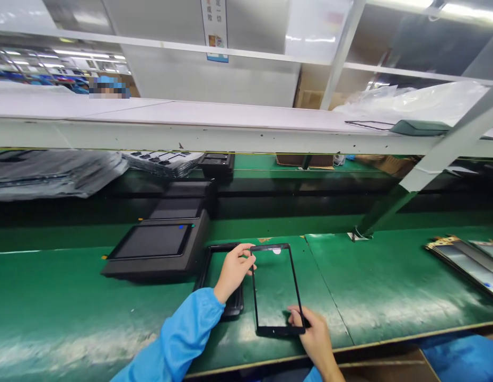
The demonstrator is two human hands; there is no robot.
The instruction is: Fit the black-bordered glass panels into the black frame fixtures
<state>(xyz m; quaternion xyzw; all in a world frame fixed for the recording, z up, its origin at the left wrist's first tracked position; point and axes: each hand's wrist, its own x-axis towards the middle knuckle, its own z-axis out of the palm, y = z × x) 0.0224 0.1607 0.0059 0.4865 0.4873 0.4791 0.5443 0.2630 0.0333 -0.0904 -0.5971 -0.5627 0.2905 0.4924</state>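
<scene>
The grip of the left hand [234, 269] is closed on the far left corner of a black rectangular frame [276, 331] in the head view; its near right corner is grasped by the right hand [316, 334]. It is held over the green tabletop [361, 281], right of similar black frames [232, 311]; flat screens [151, 241] are laid farther left.

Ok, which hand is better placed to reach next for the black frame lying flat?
Probably the left hand: it overlaps the lying frame in view, while the right hand is farther off, at the lower right corner of the held frame. The left must release first.
</scene>
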